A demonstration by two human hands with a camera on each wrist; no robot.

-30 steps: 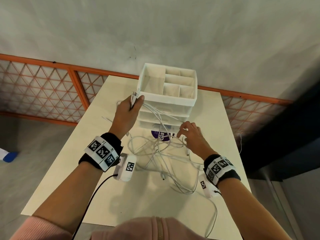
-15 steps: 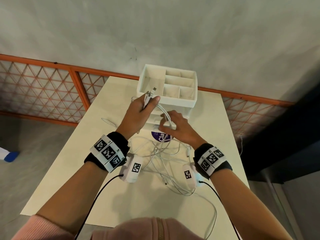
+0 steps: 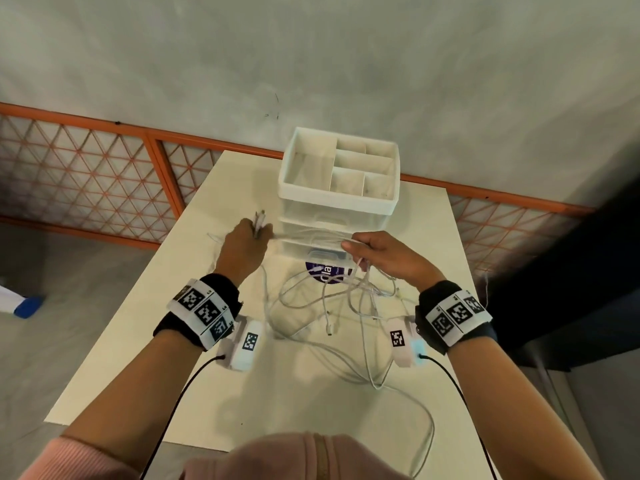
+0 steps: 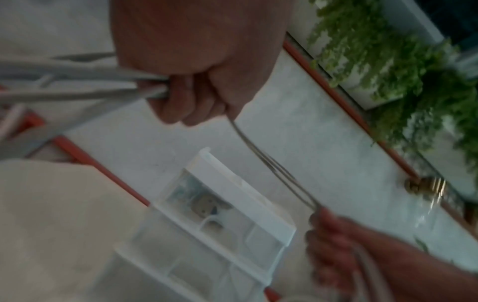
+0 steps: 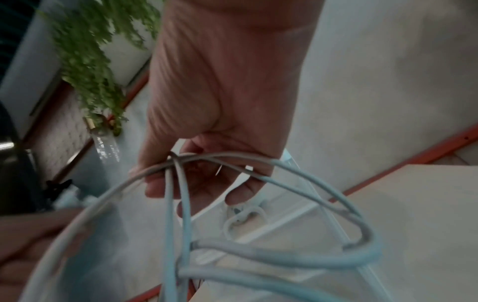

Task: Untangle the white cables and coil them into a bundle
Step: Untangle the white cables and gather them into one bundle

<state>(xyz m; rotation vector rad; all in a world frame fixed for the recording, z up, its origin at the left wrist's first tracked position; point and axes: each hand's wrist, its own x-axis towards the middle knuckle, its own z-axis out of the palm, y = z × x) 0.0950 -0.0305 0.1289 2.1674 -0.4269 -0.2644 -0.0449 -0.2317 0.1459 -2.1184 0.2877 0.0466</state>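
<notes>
Several thin white cables [image 3: 332, 299] lie in a loose tangle on the pale table [image 3: 145, 341], with strands lifted toward both hands. My left hand [image 3: 247, 245] grips a bunch of cable ends [image 4: 145, 87], plugs sticking up above the fist. My right hand [image 3: 377, 252] pinches the same strands [image 5: 181, 161] about a hand's width to the right. Between the two hands the cables [image 4: 274, 169] run taut in front of the drawer unit. More loops hang below the right hand [image 5: 201, 163] down to the table.
A white plastic drawer unit [image 3: 337, 188] with an open divided tray on top stands at the table's far middle. A purple-labelled round thing [image 3: 325, 271] lies at its foot. One cable [image 3: 427, 431] trails off the near right edge. An orange lattice railing [image 3: 86, 178] runs behind the table.
The hands, close together half a second ago, have pulled apart: the left moved left and down, the right moved right, drawing the cables taut between them and lifting strands off the tangle.
</notes>
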